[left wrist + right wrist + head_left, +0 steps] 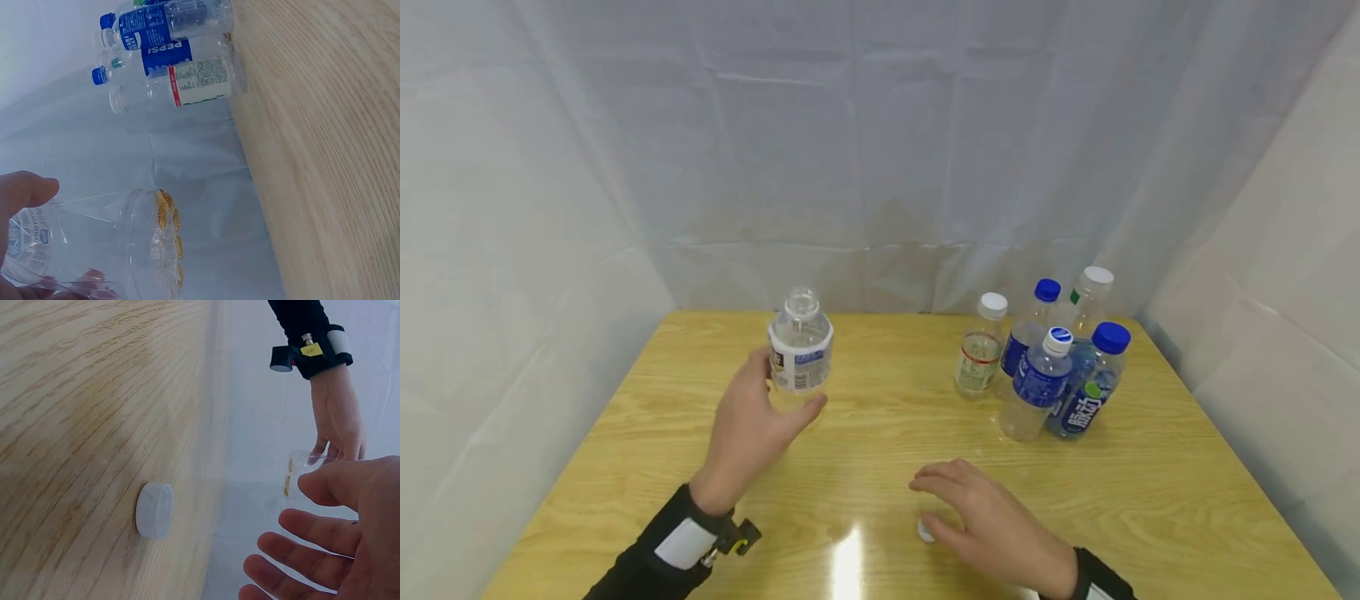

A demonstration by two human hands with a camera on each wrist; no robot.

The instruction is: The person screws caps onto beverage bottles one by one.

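My left hand [751,421] grips an uncapped clear plastic bottle [802,354] with a white label, on the left side of the table. In the left wrist view the thumb [34,187] lies at one side of this bottle [94,240] and fingers show through the plastic on the other; its base is off the table and a little amber liquid clings there. My right hand [981,525] hovers with fingers spread and loosely bent, holding nothing. Close by its thumb, a white bottle cap [154,510] lies on the wooden table [865,450].
Several capped plastic bottles stand grouped at the back right: a white-capped one with a pale green label [977,362], blue-labelled ones such as the front bottle [1037,387], and a blue-capped bottle [1086,400]. Pale sheeting [880,167] hangs behind the table and along both sides.
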